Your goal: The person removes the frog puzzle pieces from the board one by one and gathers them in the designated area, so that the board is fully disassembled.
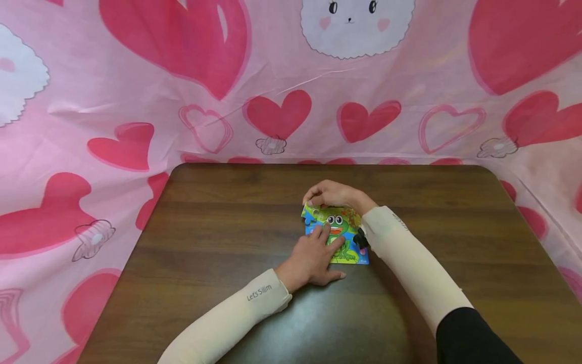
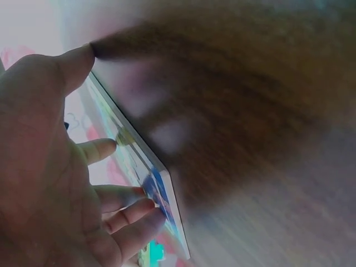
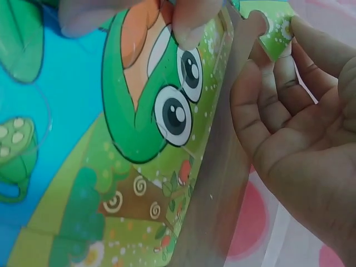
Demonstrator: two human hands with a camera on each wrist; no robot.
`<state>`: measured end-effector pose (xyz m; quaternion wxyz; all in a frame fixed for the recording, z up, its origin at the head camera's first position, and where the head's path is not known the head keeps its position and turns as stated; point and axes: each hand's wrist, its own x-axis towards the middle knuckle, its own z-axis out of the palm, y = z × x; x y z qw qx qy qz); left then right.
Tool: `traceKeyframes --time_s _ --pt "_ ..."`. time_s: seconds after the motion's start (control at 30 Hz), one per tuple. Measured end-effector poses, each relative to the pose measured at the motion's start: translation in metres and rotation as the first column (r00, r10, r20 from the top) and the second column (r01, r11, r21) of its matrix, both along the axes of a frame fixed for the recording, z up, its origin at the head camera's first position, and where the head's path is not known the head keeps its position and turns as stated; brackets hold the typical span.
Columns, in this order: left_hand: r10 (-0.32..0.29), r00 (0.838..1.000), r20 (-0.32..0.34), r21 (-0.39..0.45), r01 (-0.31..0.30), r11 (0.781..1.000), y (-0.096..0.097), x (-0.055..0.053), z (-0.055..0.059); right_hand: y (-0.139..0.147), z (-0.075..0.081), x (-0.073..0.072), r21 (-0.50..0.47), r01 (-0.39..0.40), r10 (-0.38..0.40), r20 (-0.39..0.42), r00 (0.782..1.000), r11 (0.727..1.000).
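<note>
A frog jigsaw puzzle (image 1: 346, 253) in bright green and blue lies on the brown table. My left hand (image 1: 311, 259) rests on its lower left part with fingers spread. In the left wrist view, the fingertips (image 2: 150, 214) touch the board's face and the thumb is out past its edge. My right hand (image 1: 335, 193) reaches round the far side to the upper left corner. Between thumb and fingers it pinches a green puzzle piece (image 3: 278, 34) with white flowers. The frog's eyes (image 3: 173, 114) and mouth show in the right wrist view.
A wooden table (image 1: 218, 227) spreads around the puzzle. Behind it and at the sides hangs a pink cloth (image 1: 318, 76) with hearts. A small black device (image 1: 360, 238) sits at the right wrist, over the puzzle's right edge.
</note>
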<state>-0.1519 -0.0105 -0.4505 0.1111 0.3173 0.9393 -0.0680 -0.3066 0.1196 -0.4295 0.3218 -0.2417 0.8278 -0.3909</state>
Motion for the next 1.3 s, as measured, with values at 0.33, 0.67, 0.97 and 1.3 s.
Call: traceKeyframes --time_s 0.33,0.67,0.97,1.3 --pt "0.002 1.0 0.007 0.032 -0.002 0.999 0.001 0.001 0.001 0.015 0.008 0.0 -0.023 0.043 -0.043 0.029 0.999 0.999" --pt "0.009 0.999 0.036 0.085 -0.012 0.996 -0.002 0.001 -0.001 0.035 0.014 0.006 -0.017 0.103 -0.102 0.049 0.994 0.995" --pt "0.0 1.0 0.03 0.096 -0.003 0.995 -0.002 0.0 -0.001 0.065 0.022 0.006 0.017 0.127 -0.128 0.013 0.992 0.992" --pt "0.001 1.0 0.024 0.12 -0.004 0.993 -0.002 -0.001 0.003 0.114 0.032 0.006 0.083 0.14 -0.138 -0.036 0.99 0.987"
